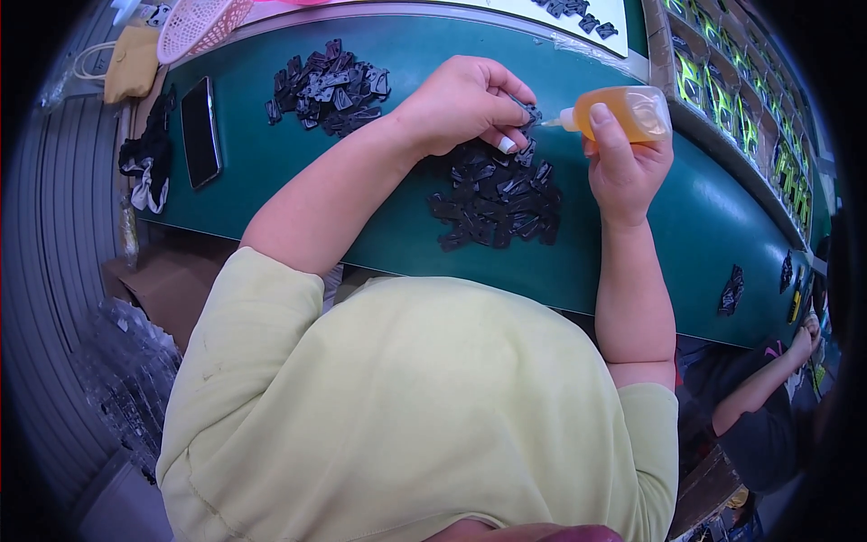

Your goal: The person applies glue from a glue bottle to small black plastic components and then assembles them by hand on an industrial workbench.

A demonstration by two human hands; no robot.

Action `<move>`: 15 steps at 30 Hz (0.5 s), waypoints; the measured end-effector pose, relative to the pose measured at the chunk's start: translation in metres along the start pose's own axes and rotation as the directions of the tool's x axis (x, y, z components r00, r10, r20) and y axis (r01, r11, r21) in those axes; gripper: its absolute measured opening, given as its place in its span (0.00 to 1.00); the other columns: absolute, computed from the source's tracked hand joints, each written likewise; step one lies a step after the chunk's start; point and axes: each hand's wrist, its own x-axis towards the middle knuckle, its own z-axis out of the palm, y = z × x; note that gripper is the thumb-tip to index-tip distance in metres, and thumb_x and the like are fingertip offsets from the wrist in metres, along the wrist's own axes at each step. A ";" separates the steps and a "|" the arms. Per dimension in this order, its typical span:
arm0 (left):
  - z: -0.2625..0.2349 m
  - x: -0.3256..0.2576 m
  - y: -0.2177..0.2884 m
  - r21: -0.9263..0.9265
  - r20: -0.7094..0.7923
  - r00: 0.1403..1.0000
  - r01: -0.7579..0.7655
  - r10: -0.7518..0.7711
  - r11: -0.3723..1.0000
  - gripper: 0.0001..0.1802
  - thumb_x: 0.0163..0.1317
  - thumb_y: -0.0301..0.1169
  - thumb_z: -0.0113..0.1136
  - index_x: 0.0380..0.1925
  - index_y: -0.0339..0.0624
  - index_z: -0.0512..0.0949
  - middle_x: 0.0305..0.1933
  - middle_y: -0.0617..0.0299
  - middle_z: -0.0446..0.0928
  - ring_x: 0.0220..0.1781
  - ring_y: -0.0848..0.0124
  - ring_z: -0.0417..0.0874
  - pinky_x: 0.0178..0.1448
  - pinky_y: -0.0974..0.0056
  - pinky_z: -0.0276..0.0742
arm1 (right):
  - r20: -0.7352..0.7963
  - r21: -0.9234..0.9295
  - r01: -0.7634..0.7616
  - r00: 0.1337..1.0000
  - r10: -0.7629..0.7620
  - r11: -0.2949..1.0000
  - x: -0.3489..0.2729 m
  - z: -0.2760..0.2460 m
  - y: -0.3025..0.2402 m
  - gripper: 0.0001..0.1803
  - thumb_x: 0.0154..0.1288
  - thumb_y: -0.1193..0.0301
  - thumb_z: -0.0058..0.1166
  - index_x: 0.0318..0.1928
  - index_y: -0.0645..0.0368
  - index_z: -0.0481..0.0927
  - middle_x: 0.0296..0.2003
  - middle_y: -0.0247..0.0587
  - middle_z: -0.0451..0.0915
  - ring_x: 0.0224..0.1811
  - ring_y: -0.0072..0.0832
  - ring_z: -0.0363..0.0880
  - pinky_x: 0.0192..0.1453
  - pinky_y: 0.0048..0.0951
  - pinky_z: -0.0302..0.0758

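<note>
My right hand (629, 167) is closed around a clear squeeze bottle (623, 113) of amber liquid. The bottle lies tilted on its side, its thin nozzle pointing left toward my other hand. Between the fingers and thumb of my left hand (471, 107) is a small black plastic part (530, 113), partly hidden by the fingers. The nozzle tip is at or very close to this part; whether they touch I cannot tell. Below my left hand lies a loose pile of black plastic parts (497, 199). Left of my wrist a second pile of similar parts (327, 88) rests on the green table (388, 235).
A smartphone (200, 133) and dark cloth (149, 154) lie at the left. At the far left are a pink basket (200, 27) and yellow pouch (133, 63). A divided box of yellow-green pieces (741, 108) lines the right. Another person's arm (759, 384) shows at lower right.
</note>
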 end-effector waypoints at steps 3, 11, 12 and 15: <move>0.000 0.000 0.001 0.006 -0.012 1.000 0.010 -0.010 1.000 0.15 0.57 0.23 0.59 0.45 0.28 0.74 0.32 0.54 0.81 0.31 0.71 0.85 0.35 0.73 0.81 | 0.039 -0.029 0.007 0.999 -0.006 1.000 0.000 0.000 0.002 0.15 0.58 0.72 0.62 0.44 0.61 0.73 0.34 0.36 0.79 0.28 0.16 0.77 0.28 0.15 0.73; 0.000 0.001 0.000 0.018 0.000 1.000 0.006 -0.006 1.000 0.15 0.58 0.23 0.59 0.45 0.28 0.73 0.32 0.54 0.81 0.31 0.70 0.85 0.36 0.73 0.82 | 0.064 -0.040 -0.012 0.998 0.014 0.999 -0.001 0.000 0.001 0.16 0.58 0.72 0.63 0.45 0.61 0.73 0.37 0.36 0.79 0.33 0.18 0.78 0.34 0.17 0.75; -0.001 0.001 0.000 0.018 -0.001 1.000 0.007 -0.007 1.000 0.15 0.58 0.23 0.59 0.45 0.28 0.73 0.32 0.54 0.81 0.31 0.70 0.85 0.36 0.73 0.82 | 0.061 -0.053 -0.013 0.998 0.016 0.999 -0.001 0.001 0.001 0.16 0.58 0.72 0.63 0.45 0.61 0.73 0.37 0.36 0.79 0.34 0.18 0.78 0.36 0.17 0.75; 0.000 0.001 0.000 0.019 -0.001 1.000 0.010 -0.010 1.000 0.16 0.58 0.24 0.59 0.45 0.28 0.73 0.32 0.54 0.81 0.31 0.70 0.85 0.36 0.73 0.82 | 0.017 -0.066 0.035 0.999 -0.034 0.997 -0.001 0.009 0.000 0.09 0.60 0.75 0.58 0.40 0.62 0.76 0.31 0.37 0.79 0.23 0.16 0.74 0.26 0.15 0.69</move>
